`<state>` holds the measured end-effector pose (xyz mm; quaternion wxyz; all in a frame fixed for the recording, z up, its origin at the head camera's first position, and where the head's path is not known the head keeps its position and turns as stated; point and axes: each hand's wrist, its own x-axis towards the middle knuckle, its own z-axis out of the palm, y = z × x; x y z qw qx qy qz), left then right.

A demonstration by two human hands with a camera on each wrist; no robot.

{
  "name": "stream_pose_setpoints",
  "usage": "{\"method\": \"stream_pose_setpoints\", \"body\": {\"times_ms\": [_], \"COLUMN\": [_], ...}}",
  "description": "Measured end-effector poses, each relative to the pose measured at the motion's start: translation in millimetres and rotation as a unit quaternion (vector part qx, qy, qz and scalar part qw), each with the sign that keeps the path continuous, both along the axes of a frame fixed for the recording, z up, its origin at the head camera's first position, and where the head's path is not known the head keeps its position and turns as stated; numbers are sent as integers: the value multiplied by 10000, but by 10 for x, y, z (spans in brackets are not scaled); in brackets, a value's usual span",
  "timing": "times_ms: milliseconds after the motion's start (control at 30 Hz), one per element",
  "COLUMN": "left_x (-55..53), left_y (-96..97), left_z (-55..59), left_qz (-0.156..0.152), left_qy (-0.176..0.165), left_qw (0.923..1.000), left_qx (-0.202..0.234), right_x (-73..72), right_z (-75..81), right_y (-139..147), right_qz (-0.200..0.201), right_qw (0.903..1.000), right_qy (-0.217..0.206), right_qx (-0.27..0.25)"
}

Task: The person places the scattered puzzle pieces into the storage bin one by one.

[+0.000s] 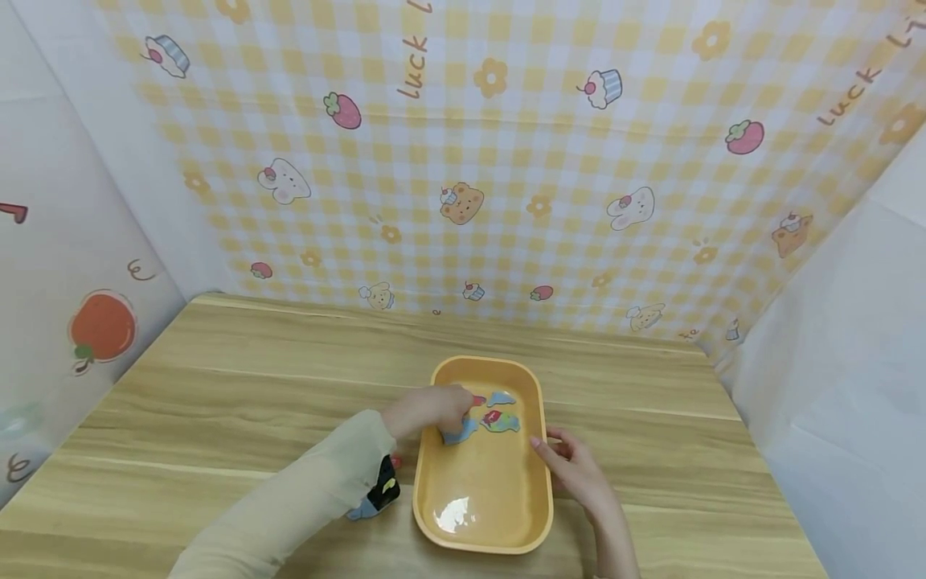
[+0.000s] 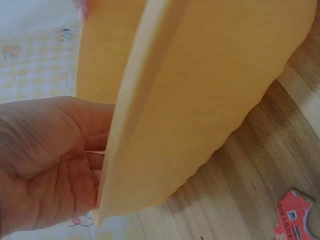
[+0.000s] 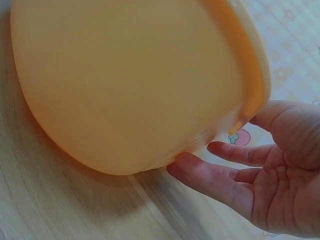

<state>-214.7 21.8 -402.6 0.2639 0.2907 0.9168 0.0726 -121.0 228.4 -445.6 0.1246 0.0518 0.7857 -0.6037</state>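
Observation:
A yellow tray [image 1: 483,498] with a raised rim stands on the wooden table. My left hand [image 1: 443,406] reaches over its left side, down among flat puzzle-like pieces. In the left wrist view, the tray wall hides its fingertips, so whether they pinch anything is unclear. A blue piece [image 1: 460,434] lies partly under this hand; beside it are a green-and-red piece [image 1: 501,421] and another light-blue piece [image 1: 501,398]. A small red spot shows at the fingertips. My right hand [image 3: 280,170] holds the tray's right side, thumb over the rim and fingers against the outer wall.
Left of the tray, a black-and-blue piece [image 1: 385,486] with a yellow mark lies partly under my left sleeve [image 1: 289,503]. A red piece [image 2: 294,216] with printed characters lies on the table [image 1: 651,402]. Behind hangs a yellow checked cloth [image 1: 506,161].

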Motion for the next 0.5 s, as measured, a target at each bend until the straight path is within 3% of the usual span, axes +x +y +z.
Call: {"method": "stream_pose_setpoints", "body": {"times_ms": [133, 267, 500], "left_x": [-2, 0, 37], "left_y": [-94, -228, -499], "left_z": [17, 50, 95], "left_qz": [-173, -427, -96], "left_qy": [7, 377, 581], "left_qw": [9951, 9787, 9608], "left_qx": [977, 1970, 2708], "right_x": [0, 5, 5], "right_z": [1, 3, 2], "right_y": [-7, -11, -28], "right_qz": [-4, -50, -155], "right_qw": [10000, 10000, 9998], "right_qy": [0, -5, -71], "right_qx": [-16, 11, 53]}}
